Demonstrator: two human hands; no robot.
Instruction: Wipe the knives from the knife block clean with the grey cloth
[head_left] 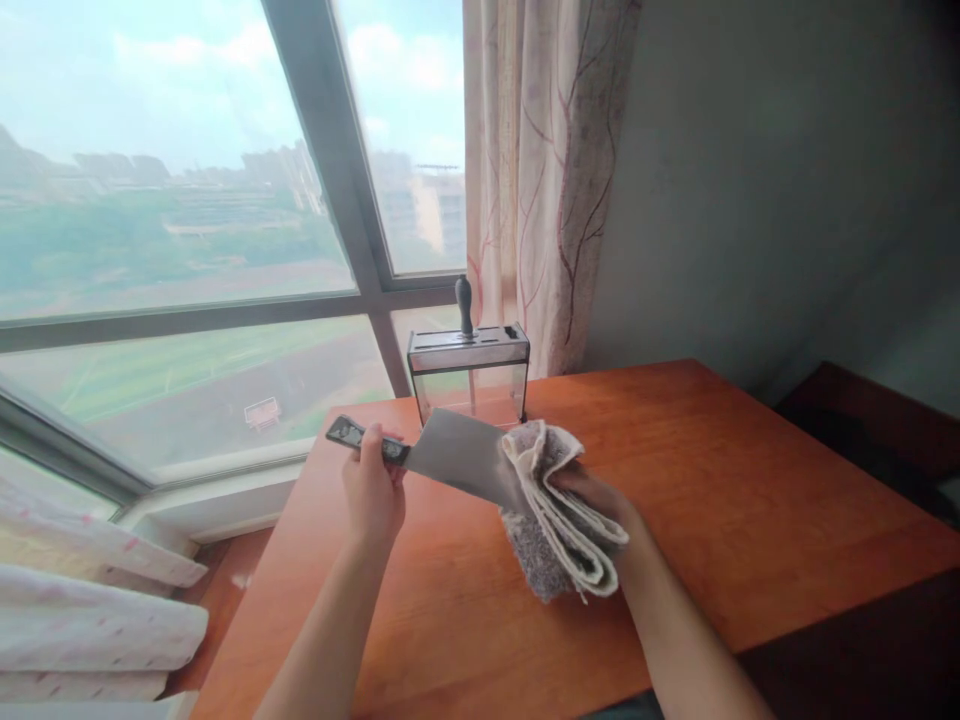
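A broad cleaver [459,452] is held over the table, its dark patterned handle pointing left. My left hand [373,490] is closed around that handle. A folded grey towel [536,560] with cream edges wraps the far end of the blade, on both its upper and lower side. My right hand [589,492] grips the towel from the right; its fingers are partly hidden in the folds. The blade's tip is covered by the cloth.
A clear knife block [469,355] with slots and one dark-handled tool stands at the back of the wooden table [690,450]. Behind it are a window [187,240] and a curtain [555,180]. More curtain fabric [82,620] hangs at lower left.
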